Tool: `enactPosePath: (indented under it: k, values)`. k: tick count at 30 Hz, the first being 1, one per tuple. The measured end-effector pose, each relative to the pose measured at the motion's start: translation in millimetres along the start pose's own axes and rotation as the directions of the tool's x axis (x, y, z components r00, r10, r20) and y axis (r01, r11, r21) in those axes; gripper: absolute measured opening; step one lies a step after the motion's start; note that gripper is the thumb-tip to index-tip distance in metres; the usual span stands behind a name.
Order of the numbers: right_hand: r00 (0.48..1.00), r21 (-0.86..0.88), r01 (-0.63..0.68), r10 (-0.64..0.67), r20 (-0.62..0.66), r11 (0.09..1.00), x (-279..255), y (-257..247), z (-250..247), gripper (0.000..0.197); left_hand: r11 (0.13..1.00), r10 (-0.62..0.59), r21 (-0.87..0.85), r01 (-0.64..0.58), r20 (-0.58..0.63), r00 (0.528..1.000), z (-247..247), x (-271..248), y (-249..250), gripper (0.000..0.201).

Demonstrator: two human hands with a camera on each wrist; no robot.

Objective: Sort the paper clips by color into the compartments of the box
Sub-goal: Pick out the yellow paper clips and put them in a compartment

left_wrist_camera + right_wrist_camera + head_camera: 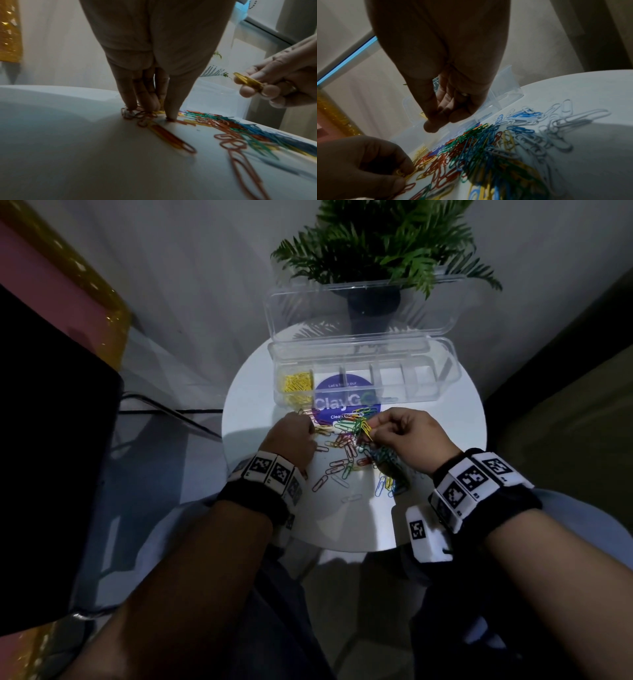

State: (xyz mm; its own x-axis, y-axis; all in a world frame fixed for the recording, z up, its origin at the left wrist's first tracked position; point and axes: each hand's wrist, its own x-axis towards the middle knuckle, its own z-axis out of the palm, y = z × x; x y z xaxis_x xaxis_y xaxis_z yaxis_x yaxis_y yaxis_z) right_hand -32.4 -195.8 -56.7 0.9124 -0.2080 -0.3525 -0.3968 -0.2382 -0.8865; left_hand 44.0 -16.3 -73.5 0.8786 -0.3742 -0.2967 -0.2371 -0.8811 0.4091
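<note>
Right hand pinching a bunch of yellow clips above the mixed pile at worktop centre. Left hand fingertips pressing on clips at 9 o'clock, possibly pinching one. Box at 12 o'clock, yellows in its 9 o'clock compartment. Risk: tangled clips of other colours riding along, or the bunch slipping.

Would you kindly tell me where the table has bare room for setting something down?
Bare patches: the table's right side beyond the right hand, and its left edge beside the left hand. Crowded: the paper clips between the hands, before the box.
</note>
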Motion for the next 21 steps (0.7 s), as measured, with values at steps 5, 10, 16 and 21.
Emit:
enactPosePath:
  k: [5, 10, 16, 21]
  values:
    - [1.0, -0.019, 0.002, -0.002, -0.001, 1.0, -1, -3, 3, 0.012, 0.999, -0.021, 0.048, 0.02, 0.009, 1.0, -1, 0, -2, 0.019]
    - [1.0, 0.002, 0.0, 0.0, 0.001, 1.0, 0, -7, 3, 0.011, 0.982, -0.067, -0.179, 0.053, -0.073, 0.995, -8, -2, -12, 0.017]
    - [0.999, 0.041, 0.006, -0.008, 0.037, 0.999, 3, -12, 3, 0.01, 0.753, -0.074, -0.656, -0.043, -0.149, 0.986, -39, -1, -18, 0.012]
    - [0.998, 0.018, 0.024, -0.025, 0.057, 1.0, 7, -19, 11, 0.01, 0.754, -0.155, -0.65, -0.094, -0.315, 0.936, -54, 20, -12, 0.013]
